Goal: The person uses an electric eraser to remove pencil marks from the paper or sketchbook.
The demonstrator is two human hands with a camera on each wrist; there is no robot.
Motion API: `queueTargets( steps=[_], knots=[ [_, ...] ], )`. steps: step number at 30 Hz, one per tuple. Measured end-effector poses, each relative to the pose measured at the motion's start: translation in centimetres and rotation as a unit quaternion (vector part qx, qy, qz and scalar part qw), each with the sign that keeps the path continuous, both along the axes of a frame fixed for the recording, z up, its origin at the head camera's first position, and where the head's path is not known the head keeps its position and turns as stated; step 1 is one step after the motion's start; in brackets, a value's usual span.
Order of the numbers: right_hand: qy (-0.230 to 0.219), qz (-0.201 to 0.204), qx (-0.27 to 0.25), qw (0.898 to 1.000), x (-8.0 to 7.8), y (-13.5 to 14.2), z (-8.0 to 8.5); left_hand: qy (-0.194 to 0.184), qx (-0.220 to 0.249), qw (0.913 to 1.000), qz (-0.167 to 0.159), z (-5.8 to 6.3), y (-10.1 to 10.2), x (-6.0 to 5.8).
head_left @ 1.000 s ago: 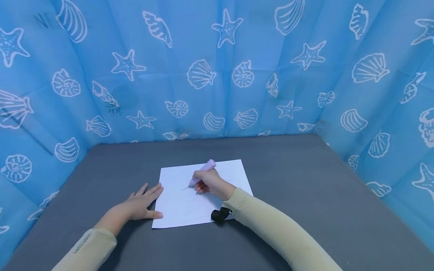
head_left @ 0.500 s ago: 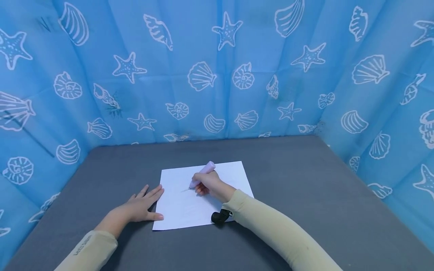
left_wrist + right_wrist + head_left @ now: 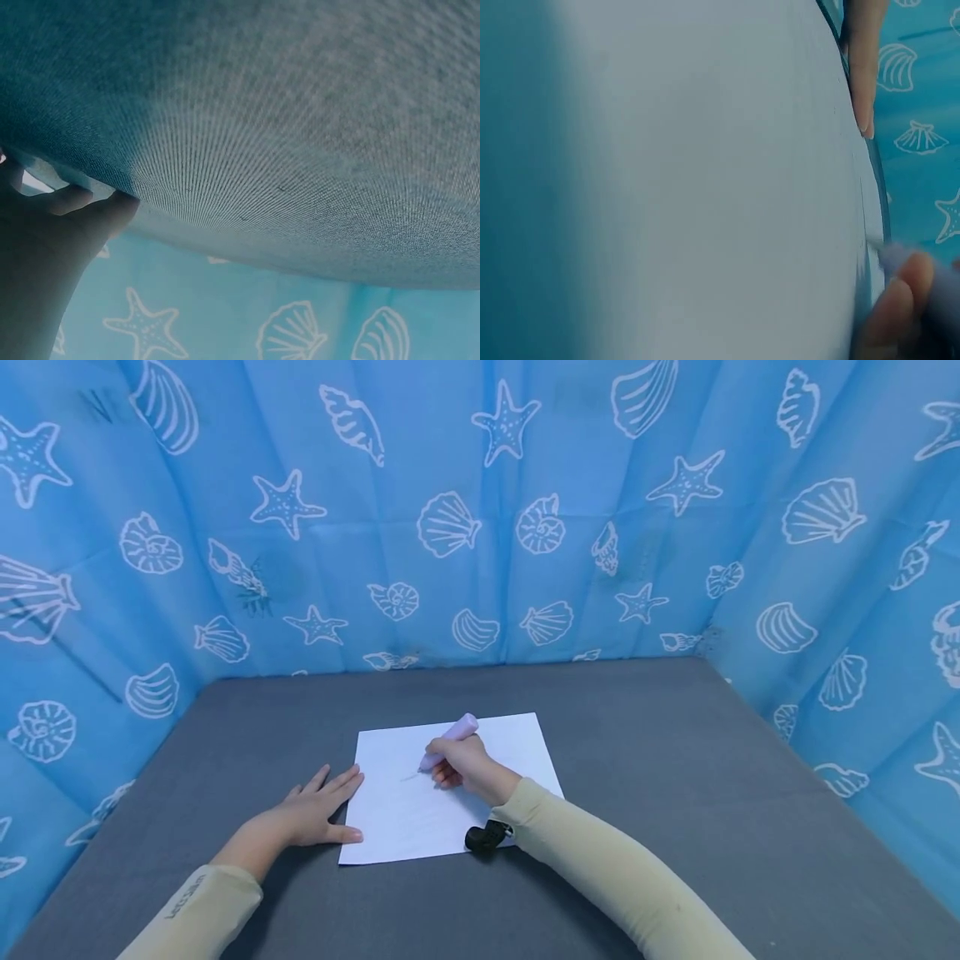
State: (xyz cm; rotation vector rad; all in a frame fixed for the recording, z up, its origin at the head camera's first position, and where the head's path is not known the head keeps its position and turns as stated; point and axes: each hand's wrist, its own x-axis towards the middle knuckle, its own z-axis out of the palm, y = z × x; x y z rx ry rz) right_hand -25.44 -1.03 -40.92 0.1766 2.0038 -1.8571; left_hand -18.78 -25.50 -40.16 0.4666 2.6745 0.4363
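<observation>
A white sheet of paper [image 3: 405, 818] lies on the grey tabletop. My right hand [image 3: 468, 767] pinches a thick lilac pen [image 3: 461, 727] above the middle of the sheet, tilted with its thin tip down and left. A short faint line [image 3: 409, 777] shows on the paper beside the tip; whether the tip touches is too small to tell. At the sheet's left edge, my left hand [image 3: 311, 814] rests flat with spread fingers, its fingertips on the paper's margin. The right wrist view shows the pen [image 3: 915, 266] blurred between thumb and finger.
A black wrist-worn device [image 3: 486, 836] hangs under the right wrist, over the sheet's lower edge. The grey tabletop [image 3: 637, 735] spreads around the paper. Behind and at both sides hangs a blue curtain [image 3: 502, 577] with white shells and starfish.
The pen tip has shifted very slightly up and to the right. Both hands and the sheet otherwise stay in place; the head view bobs a little.
</observation>
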Motion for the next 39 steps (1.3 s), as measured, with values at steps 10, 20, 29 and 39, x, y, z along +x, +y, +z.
queueTargets(
  steps=[10, 20, 29, 39],
  knots=[
    [-0.009, 0.006, -0.002, 1.000, -0.22, -0.11, 0.03, -0.004, -0.011, 0.9999, 0.003, 0.09, 0.00, -0.01],
    [-0.010, 0.023, -0.026, 0.999, -0.07, 0.16, 0.38, -0.002, -0.014, 0.9999, 0.005, -0.19, -0.03, -0.13],
    [-0.015, 0.003, -0.012, 1.000, -0.19, -0.04, 0.17, -0.004, -0.016, 0.9999, 0.002, -0.04, 0.03, -0.16],
    [-0.008, 0.005, -0.006, 1.000, -0.10, -0.29, 0.22, -0.007, -0.016, 0.9998, 0.008, 0.10, 0.15, -0.20]
  ],
)
